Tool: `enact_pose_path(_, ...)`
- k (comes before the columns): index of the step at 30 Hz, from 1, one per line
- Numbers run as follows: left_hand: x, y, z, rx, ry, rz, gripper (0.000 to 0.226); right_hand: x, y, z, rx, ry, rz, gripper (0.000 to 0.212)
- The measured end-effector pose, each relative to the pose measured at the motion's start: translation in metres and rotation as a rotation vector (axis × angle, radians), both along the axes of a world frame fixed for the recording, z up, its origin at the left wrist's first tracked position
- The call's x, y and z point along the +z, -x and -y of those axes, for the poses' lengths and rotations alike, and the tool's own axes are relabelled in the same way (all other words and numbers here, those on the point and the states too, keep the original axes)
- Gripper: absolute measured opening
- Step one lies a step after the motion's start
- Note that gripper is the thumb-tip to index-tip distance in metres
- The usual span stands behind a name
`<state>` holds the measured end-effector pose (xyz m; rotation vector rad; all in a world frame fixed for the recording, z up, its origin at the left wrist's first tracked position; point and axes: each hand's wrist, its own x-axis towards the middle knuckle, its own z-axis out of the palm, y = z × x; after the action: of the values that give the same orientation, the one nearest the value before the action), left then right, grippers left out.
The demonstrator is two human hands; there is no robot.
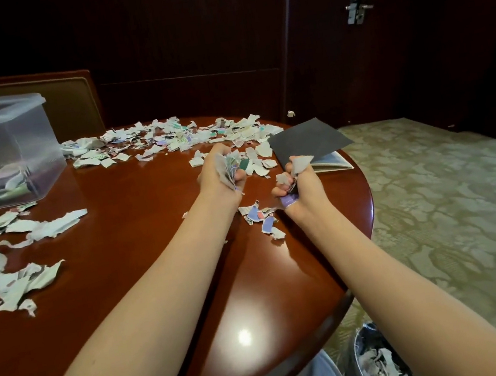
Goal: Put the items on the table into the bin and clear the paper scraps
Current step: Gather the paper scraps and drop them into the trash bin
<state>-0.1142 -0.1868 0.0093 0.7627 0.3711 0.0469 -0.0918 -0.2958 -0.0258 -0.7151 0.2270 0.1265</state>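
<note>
Both fists were full at this point. My left hand (217,174) had its fingers curled tight round a wad of scraps (229,166). My right hand (298,182) was clenched on a smaller bunch (300,163), with a couple of bits poking out the top. They sat close together over the far right part of the surface (153,249), with a loose cluster (260,218) lying between my wrists.

What mattered was where the waste basket (376,361) was: on the floor, low on my right and tucked just past the surface's edge. It already had torn paper in it. My right arm was the nearer one, so I figured that fistful would go first.

The clear bin (26,139) stood way off to my left. The dark booklet (307,141) lay just beyond my right hand. More paper ran along the far edge (169,138), plus a heap on the left (5,285)
</note>
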Motion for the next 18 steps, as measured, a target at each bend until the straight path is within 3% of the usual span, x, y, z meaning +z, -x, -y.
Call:
enact_pose_path(9,0.000,-0.002,0.019,-0.129,0.043,0.068,0.030,0.001,0.004,0.000,-0.001,0.003,0.018,0.036)
enact_pose_path(18,0.009,0.000,0.052,-0.191,0.038,0.065,0.025,-0.005,0.006,0.022,-0.009,-0.123,0.043,0.035)
